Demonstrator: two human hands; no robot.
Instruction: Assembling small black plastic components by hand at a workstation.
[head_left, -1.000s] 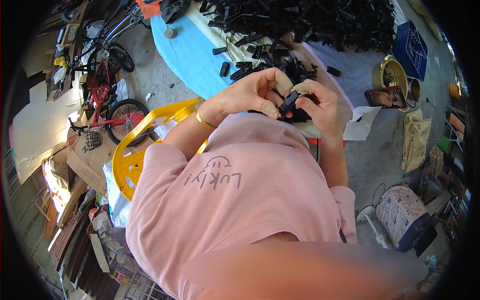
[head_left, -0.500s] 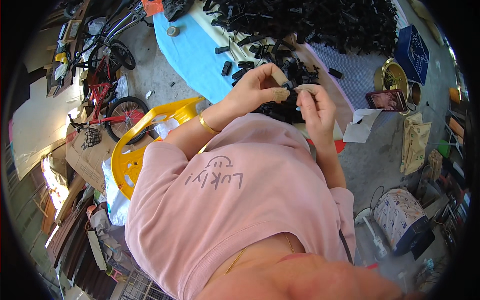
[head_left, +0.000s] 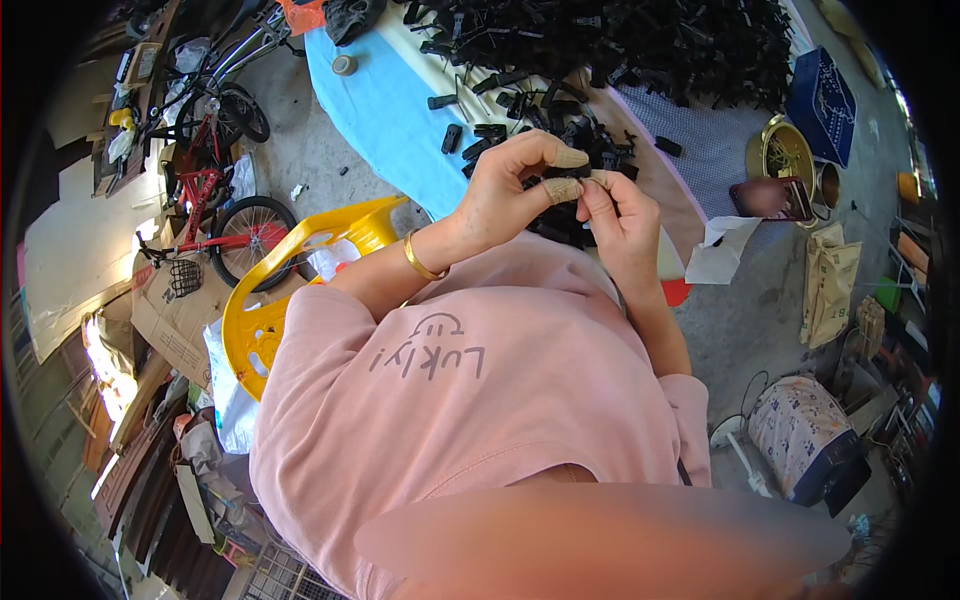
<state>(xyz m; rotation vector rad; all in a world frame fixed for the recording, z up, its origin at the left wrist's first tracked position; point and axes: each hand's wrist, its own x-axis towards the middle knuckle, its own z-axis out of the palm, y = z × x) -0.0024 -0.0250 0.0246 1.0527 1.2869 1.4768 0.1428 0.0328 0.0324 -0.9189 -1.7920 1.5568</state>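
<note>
Both hands are up in front of the chest, pinching the same small black plastic piece (head_left: 566,172) between them. The left hand (head_left: 505,190) is closed on it from the left, thumb and forefinger clamped, and both of those fingertips (head_left: 568,157) have tan tape wrapped round them. There's a gold bangle (head_left: 418,262) on that wrist. The right hand (head_left: 622,215) is curled shut on the other end of the piece, its fingertips touching the left hand's.

Just beyond the hands is a loose scatter of black parts (head_left: 490,135) lying on the table (head_left: 385,115), which has a light blue cover. Further past that, a huge heap of black parts (head_left: 640,45) takes up the far end.

Off to the right of the right hand there's a phone (head_left: 772,198) lying near a brass bowl (head_left: 785,152), with a dark blue crate (head_left: 822,100) beyond them. A white scrap of paper (head_left: 720,250) hangs off the table edge near the right wrist.

Left of the left arm is a yellow plastic chair (head_left: 285,290), and beyond it a red bicycle (head_left: 215,210) on the floor.
</note>
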